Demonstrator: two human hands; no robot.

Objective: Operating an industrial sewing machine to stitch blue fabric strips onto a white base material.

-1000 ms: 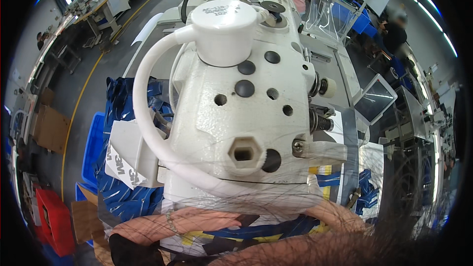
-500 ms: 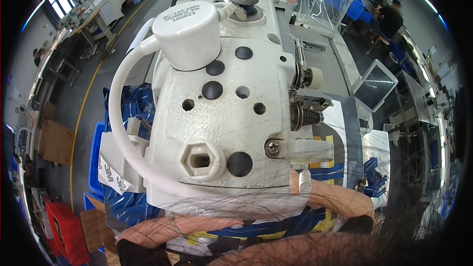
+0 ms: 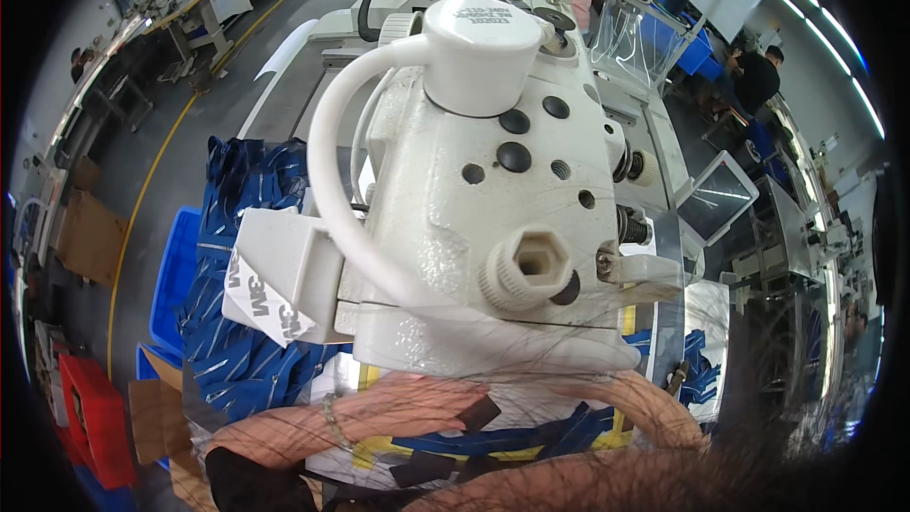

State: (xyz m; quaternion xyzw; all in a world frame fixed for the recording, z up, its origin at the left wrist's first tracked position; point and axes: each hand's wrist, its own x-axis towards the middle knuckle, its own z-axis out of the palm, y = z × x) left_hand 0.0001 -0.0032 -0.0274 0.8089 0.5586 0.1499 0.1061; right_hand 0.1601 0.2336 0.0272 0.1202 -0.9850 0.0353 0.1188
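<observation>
A large white sewing machine head (image 3: 455,218) fills the middle of the view and hides the stitching area. Below its front edge, my left hand (image 3: 427,403) lies flat with fingers stretched over a flat work sheet (image 3: 512,412). Its fingertips are beside a small dark patch (image 3: 480,412). Blue strips (image 3: 512,441) and yellow bands (image 3: 379,453) run along the sheet, with another dark piece (image 3: 425,467) near me. On the far right of the sheet, my right hand (image 3: 616,391) reaches in under the machine head; its fingers are mostly hidden.
Many blue strips (image 3: 237,322) are heaped left of the machine, near blue bins (image 3: 175,275) and a red crate (image 3: 95,417). More blue strips (image 3: 700,365) lie at right, below a tilted screen (image 3: 718,194). A person in black (image 3: 756,81) is farther off.
The view has shifted, so the machine now sits farther right and more of the blue heap shows. My left hand has moved farther forward over the sheet; its fingers show by the dark patch.
</observation>
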